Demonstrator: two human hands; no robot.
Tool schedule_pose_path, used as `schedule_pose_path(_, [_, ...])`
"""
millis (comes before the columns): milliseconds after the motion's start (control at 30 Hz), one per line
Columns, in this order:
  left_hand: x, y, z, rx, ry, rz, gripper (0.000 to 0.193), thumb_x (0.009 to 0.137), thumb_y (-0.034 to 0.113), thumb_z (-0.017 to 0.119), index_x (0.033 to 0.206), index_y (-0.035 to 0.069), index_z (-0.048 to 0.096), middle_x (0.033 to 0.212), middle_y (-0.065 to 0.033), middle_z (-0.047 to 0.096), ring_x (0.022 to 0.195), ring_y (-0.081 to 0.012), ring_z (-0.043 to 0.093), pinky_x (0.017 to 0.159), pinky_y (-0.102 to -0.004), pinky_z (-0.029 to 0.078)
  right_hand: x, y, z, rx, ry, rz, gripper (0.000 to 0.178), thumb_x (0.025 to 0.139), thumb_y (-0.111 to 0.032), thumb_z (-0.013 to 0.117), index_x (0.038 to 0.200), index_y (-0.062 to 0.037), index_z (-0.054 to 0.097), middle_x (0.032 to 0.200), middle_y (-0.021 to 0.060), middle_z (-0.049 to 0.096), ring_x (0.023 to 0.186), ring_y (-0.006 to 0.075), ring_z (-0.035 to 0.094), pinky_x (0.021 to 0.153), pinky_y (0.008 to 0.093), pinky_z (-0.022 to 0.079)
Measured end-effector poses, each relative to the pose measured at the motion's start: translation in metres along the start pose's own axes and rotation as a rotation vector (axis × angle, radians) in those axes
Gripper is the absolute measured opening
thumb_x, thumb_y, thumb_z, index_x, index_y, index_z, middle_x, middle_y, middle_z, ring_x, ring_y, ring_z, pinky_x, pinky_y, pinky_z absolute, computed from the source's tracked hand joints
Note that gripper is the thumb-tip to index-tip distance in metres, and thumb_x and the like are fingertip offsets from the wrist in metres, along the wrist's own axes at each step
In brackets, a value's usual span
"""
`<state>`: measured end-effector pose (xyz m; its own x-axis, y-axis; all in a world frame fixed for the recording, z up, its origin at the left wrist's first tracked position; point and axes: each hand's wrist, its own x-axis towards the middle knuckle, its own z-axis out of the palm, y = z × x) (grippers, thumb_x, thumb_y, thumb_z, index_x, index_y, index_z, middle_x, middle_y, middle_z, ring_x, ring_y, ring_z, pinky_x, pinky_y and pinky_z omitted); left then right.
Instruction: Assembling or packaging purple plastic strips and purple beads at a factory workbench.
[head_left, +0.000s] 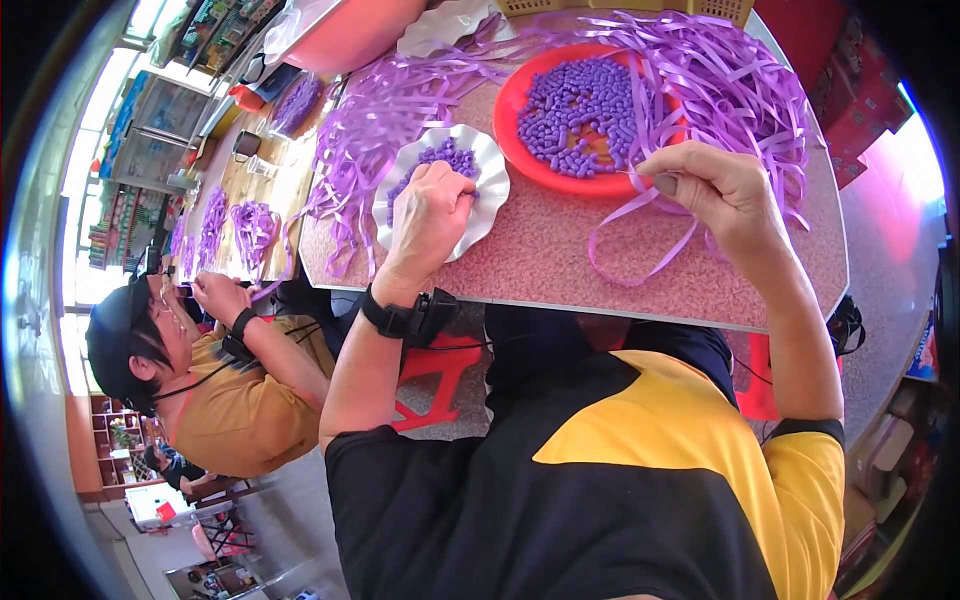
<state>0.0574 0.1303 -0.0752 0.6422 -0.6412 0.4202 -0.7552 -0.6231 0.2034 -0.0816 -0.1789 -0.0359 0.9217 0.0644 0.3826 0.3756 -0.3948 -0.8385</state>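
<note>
Left hand [433, 205]: over white wavy-rimmed dish [490, 198], drawn together at fingertips; cannot tell if pinching anything
Right hand [705, 185]: pinching thin item [623, 172], thumb to forefinger, beside looped glossy purple ribbon [636, 281]
Small purple oblong beads [575, 100]: in round red plate [509, 125] and dish

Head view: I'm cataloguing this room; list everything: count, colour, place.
Table: one, pinkish, centre
Plate: one, red, on table
Scalloped dish: one, white, left of it
Beads: many, purple, in both
Ribbons: many, purple, left and right
Basin: one, pink, upper left
Basket: one, yellow, top edge
Stool: at least one, red, below table
Wooden table: one, light brown, left
Other people: at least two, mustard and dark tops, left
Shelved goods: uncounted, mixed, far left
Left hand: one, bare, at dish's beads
Right hand: one, bare, at plate's near rim
</note>
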Motion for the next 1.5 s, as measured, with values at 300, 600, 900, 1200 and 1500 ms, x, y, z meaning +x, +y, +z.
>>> schedule_pose_path(300, [0.007, -0.007, 0.003, -0.339, -0.024, -0.224, 0.006, 0.077, -0.001, 0.065, 0.083, -0.002, 0.066, 0.073, -0.0043, 0.062, 0.059, -0.0134, 0.055, 0.053, -0.0291, 0.043, -0.002, 0.003, 0.001, 0.063, 0.033, 0.027, 0.014, 0.09, 0.004, 0.06, 0.101, 0.003, 0.07, 0.093, 0.0072, 0.07, 0.091, 0.0138, 0.067, 0.082, 0.0244, 0.053])
schedule_pose_path(600, [0.023, 0.075, -0.017, -1.379, -0.169, -0.531, 0.009, 0.082, 0.001, 0.065, 0.089, -0.004, 0.068, 0.073, -0.0015, 0.061, 0.054, -0.0063, 0.052, 0.05, -0.0187, 0.041, 0.0, -0.002, 0.006, -0.054, 0.024, -0.077, 0.018, 0.086, 0.005, 0.063, 0.101, 0.0, 0.071, 0.094, 0.0093, 0.072, 0.089, 0.018, 0.068, 0.081, 0.0276, 0.053])
schedule_pose_path(900, [0.03, 0.103, -0.006, -1.299, -0.252, -0.449, 0.009, 0.083, 0.003, 0.067, 0.09, -0.001, 0.068, 0.073, 0.001, 0.061, 0.057, -0.0044, 0.052, 0.052, -0.0187, 0.04, -0.003, 0.003, 0.006, -0.254, -0.029, -0.156, 0.021, 0.08, 0.004, 0.067, 0.1, -0.0034, 0.072, 0.089, 0.0109, 0.07, 0.082, 0.0247, 0.068, 0.072, 0.0328, 0.052])
schedule_pose_path(1200, [0.033, 0.105, -0.005, -1.233, -0.287, -0.42, 0.009, 0.083, 0.004, 0.067, 0.091, -0.001, 0.068, 0.074, 0.0012, 0.061, 0.058, -0.0037, 0.052, 0.053, -0.0186, 0.04, -0.006, 0.004, 0.003, -0.357, 0.004, -0.22, 0.022, 0.078, 0.002, 0.069, 0.098, -0.0056, 0.073, 0.085, 0.0108, 0.069, 0.078, 0.0275, 0.068, 0.067, 0.0346, 0.052])
schedule_pose_path(1500, [0.033, 0.108, -0.001, -1.301, -0.312, -0.483, 0.012, 0.083, 0.004, 0.067, 0.093, -0.004, 0.067, 0.078, -0.0047, 0.066, 0.061, -0.0081, 0.058, 0.054, -0.0215, 0.046, -0.006, 0.006, 0.003, -0.351, -0.012, -0.216, 0.021, 0.078, 0.001, 0.069, 0.098, -0.0059, 0.072, 0.086, 0.0111, 0.069, 0.078, 0.0284, 0.068, 0.068, 0.035, 0.053])
